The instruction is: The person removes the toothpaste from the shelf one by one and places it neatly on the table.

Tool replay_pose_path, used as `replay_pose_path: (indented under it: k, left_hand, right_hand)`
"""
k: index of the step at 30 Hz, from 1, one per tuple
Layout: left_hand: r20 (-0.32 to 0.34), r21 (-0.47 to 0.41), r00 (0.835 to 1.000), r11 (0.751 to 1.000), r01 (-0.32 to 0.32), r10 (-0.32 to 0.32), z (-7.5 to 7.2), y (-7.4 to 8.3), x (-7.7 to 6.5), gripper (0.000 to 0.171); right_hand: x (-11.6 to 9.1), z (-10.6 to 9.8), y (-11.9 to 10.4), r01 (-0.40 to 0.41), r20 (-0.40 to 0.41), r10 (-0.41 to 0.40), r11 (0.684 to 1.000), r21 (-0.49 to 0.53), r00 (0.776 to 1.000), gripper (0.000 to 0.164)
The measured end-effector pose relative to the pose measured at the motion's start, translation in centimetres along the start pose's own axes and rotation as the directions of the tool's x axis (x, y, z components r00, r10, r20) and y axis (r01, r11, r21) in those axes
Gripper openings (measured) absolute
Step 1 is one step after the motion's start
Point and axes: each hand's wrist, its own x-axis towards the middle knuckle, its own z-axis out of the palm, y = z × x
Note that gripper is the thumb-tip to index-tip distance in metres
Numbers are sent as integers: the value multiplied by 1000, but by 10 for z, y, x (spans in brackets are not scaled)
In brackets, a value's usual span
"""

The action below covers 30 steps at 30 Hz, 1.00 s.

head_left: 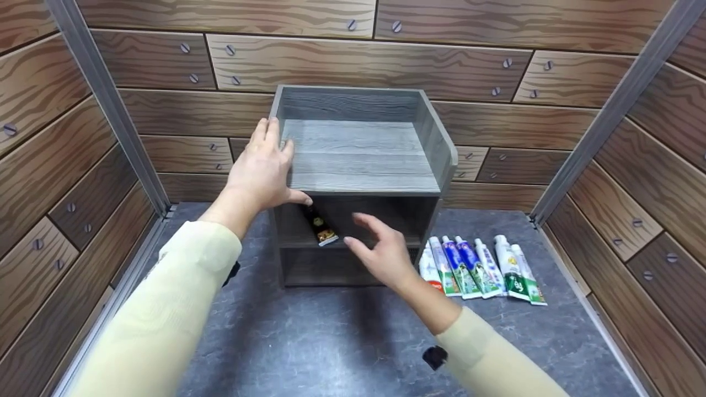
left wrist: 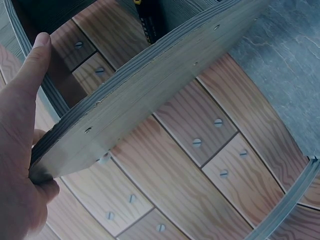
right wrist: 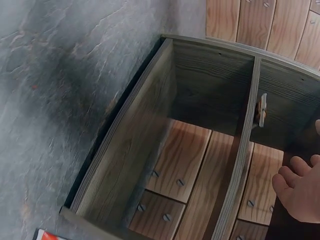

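Note:
My left hand (head_left: pixel 259 168) holds the left side panel of a grey wood-grain shelf unit (head_left: pixel 361 151). Its fingers straddle the panel's upper edge, and the thumb reaches across the front of the top board. Inside the middle compartment, toward the left, a black toothpaste tube (head_left: pixel 319 223) with gold markings lies slanted, its flat crimped end toward the front. The left wrist view catches part of the black tube (left wrist: pixel 148 20) past the panel. My right hand (head_left: pixel 386 256) hovers before the compartment, right of the tube, thumb and fingers apart and holding nothing.
On the marbled grey floor (head_left: pixel 325 342), right of the unit, several toothpaste tubes (head_left: pixel 466 267) in white, blue and green lie side by side. Wood-patterned walls (head_left: pixel 358 60) with metal corner posts (head_left: pixel 113 105) enclose the space. Below the middle board is a lower compartment (head_left: pixel 331 267).

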Motion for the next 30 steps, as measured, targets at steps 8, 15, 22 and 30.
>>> replay_pose_path:
  k: [8, 15, 22, 30]
  left_hand:
    - [-7, -17, 1000, 1000, 1, -1, 0, 0, 0, 128]
    - [-24, -41, 1000, 999, -2, 1, 2, -1, 1, 127]
    - [-30, -56, 1000, 998, 0, -2, 2, 0, 1, 126]
    - [-42, -94, 999, 995, 10, -14, 3, -2, 0, 125]
  right_hand:
    - [16, 29, -1, -50, 106, 54, 998, -35, 993, 47]
    - [25, 45, 1, -147, 249, 163, 986, -82, 955, 59]
    - [32, 54, 4, -232, 298, 242, 970, -69, 923, 63]
    - [36, 63, 10, -294, 298, 279, 956, 4, 913, 71]
